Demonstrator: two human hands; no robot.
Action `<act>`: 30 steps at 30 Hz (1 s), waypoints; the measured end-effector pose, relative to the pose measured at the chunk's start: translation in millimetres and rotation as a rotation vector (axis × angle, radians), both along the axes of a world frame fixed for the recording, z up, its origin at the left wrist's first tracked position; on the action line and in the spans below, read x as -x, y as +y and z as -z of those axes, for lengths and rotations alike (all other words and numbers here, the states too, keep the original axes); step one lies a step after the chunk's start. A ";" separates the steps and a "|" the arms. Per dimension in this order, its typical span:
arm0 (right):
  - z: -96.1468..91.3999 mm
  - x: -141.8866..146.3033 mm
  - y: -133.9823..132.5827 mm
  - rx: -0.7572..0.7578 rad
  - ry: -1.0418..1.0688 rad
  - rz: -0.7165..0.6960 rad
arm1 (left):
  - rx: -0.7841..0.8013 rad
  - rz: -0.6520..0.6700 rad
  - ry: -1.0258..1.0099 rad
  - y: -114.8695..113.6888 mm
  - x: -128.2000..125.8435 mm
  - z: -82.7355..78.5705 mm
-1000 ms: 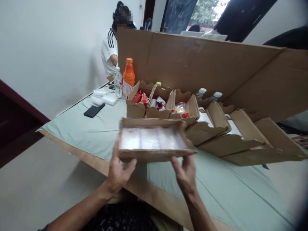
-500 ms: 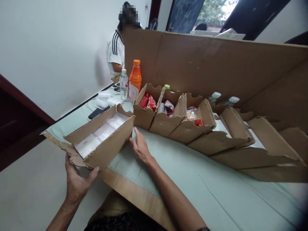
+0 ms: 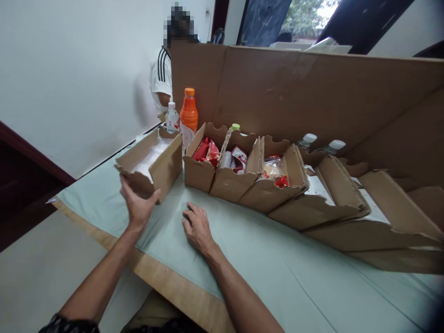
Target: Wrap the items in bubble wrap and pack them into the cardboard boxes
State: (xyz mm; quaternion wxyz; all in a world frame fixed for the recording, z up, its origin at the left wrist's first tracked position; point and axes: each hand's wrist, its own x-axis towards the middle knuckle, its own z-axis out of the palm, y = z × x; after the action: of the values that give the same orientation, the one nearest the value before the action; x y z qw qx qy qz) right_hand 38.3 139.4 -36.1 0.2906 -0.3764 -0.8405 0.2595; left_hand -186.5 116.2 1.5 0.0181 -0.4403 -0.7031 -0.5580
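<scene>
The left hand (image 3: 138, 206) is cupped against the near end of a cardboard tray (image 3: 152, 162), thumb and fingers spread around its lower corner, so it has the tray by the end rather than clamped from above. That grip looks suited to steering the tray along the desk (image 3: 263, 249) instead of lifting it. The tray sits flat, lined up lengthwise beside the first in a row of cardboard boxes (image 3: 239, 173), just apart from it, and it carries white packets (image 3: 150, 156) laid along its bottom.

The right hand (image 3: 198, 227) lies flat on the green desk cover, palm down, fingers loosely bent, holding nothing; it seems to be bracing the person as the other arm reaches out.

Beyond the right hand, the open boxes stand shoulder to shoulder, tilted so their open tops face the person, the nearest ones holding red snack packs (image 3: 207, 150). Farther to the right, the boxes lie lower and look mostly unfilled.

Past the tray stand an orange bottle (image 3: 188, 113) and a small water bottle (image 3: 171, 118). A tall cardboard sheet (image 3: 312, 92) runs upright behind the whole row like a screen. Behind its far end another person (image 3: 161, 78) sits in a white shirt with dark stripes, hands out of sight.
</scene>
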 end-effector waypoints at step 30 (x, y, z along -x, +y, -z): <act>-23.6 -119.9 -141.2 -0.287 -0.323 -0.106 | 0.390 0.547 0.817 -91.3 -88.8 81.8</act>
State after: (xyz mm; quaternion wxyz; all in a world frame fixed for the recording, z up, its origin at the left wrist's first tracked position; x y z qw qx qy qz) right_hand 158.2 -1.8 -12.5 0.1888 -0.3232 -0.9231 0.0885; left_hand -97.7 24.9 -80.3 0.0621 -0.7845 -0.5888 -0.1842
